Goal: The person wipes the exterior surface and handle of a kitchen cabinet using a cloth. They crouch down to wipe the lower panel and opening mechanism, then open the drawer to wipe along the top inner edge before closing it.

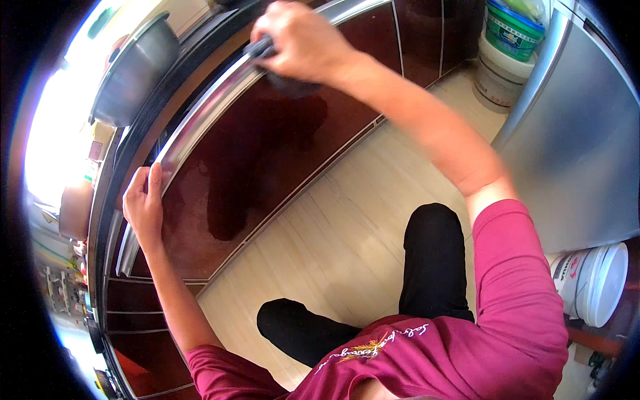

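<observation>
A glossy dark red-brown drawer front with a silver metal trim along its top edge stands pulled out a little from the cabinet. My left hand grips that trim near its left end, thumb in front and fingers over the edge. Farther along the same trim, my right hand is closed on a crumpled dark grey cloth, pressed against the metal; motion blurs it slightly. Below the right hand, a darker patch that looks wet spreads across the panel.
A steel basin sits on the dark-edged counter. At the far right stand a silver refrigerator, a green tub on a white bucket, and another white bucket nearer me. My knees are above the beige tiled floor.
</observation>
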A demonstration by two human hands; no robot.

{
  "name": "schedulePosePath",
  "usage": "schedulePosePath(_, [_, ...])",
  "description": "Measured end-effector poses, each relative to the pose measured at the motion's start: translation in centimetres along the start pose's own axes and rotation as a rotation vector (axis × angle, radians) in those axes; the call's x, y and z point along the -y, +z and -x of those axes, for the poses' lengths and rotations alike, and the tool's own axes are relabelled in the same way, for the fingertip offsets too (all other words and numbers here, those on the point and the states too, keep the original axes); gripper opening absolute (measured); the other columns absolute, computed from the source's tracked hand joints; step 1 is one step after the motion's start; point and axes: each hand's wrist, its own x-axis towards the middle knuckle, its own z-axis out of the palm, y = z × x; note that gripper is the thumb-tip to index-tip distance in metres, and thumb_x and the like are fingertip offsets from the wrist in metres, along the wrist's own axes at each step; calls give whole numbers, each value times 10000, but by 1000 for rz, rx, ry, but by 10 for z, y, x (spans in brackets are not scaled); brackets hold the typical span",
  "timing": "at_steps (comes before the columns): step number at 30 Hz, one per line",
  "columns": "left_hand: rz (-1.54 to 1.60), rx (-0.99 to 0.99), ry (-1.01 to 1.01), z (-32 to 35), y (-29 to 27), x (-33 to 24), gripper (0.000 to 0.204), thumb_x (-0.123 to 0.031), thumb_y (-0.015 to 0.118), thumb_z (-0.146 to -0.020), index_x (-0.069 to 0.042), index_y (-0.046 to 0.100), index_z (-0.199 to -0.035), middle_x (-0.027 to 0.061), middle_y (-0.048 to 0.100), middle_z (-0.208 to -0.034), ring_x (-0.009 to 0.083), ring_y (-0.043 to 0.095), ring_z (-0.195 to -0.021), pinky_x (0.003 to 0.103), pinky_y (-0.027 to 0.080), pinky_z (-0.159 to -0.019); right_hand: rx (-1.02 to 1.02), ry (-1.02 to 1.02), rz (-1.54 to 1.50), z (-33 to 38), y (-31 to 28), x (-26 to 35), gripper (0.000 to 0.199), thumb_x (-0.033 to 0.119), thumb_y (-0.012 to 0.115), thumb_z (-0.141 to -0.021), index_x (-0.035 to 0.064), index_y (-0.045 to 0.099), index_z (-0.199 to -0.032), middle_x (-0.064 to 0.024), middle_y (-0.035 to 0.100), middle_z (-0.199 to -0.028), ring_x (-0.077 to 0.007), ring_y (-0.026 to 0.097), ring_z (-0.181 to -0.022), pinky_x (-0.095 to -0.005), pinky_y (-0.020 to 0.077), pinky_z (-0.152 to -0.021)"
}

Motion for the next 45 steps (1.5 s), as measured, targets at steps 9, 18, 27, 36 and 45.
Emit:
schedulePosePath(9, [4, -6, -1, 0, -1, 5, 415, -447, 555, -903, -58, 670, -812, 73, 642, -683, 171, 572, -620, 309, 434, -635, 13, 266, -95, 6, -62, -64, 255, 181, 774, -627, 27, 660, -796, -159, 620, -769, -308, 619, -805, -369, 499, -735])
schedulePosePath(18, [-35, -9, -4, 0, -3, 2, 419, -440, 550, -908, -49, 662, -805, 70, 633, -678, 174, 566, -631, 308, 433, -641, -182, 76, -16, 19, -15, -3, 186, 159, 737, -672, 105, 624, -810, -82, 605, -878, -273, 577, -881, -373, 473, -782])
schedulePosePath(27, [15, 6, -13, 4, -1, 4, 397, -406, 552, -920, -37, 652, -810, 54, 633, -679, 133, 552, -648, 287, 427, -655, -95, -202, -84, 60, 25, 56, 515, 141, 751, -633, 124, 556, -1110, -52, 560, -1163, -263, 535, -1088, -384, 404, -985])
schedulePosePath(36, [-14, 4, -29, 5, -4, 2, 385, -407, 552, -921, -54, 657, -811, 45, 641, -695, 138, 567, -661, 281, 431, -668, -293, 82, 203, 72, -30, -63, 376, 152, 671, -674, 79, 561, -1026, -103, 596, -1015, -301, 566, -1005, -410, 453, -882])
schedulePosePath(45, [-33, -9, -15, 6, -1, -3, 377, -397, 548, -924, -52, 641, -803, 61, 637, -682, 159, 571, -640, 302, 438, -659, -304, -15, -30, 77, 3, -14, 403, 5, 602, -658, 72, 510, -1044, -151, 545, -1104, -329, 518, -1102, -420, 399, -979])
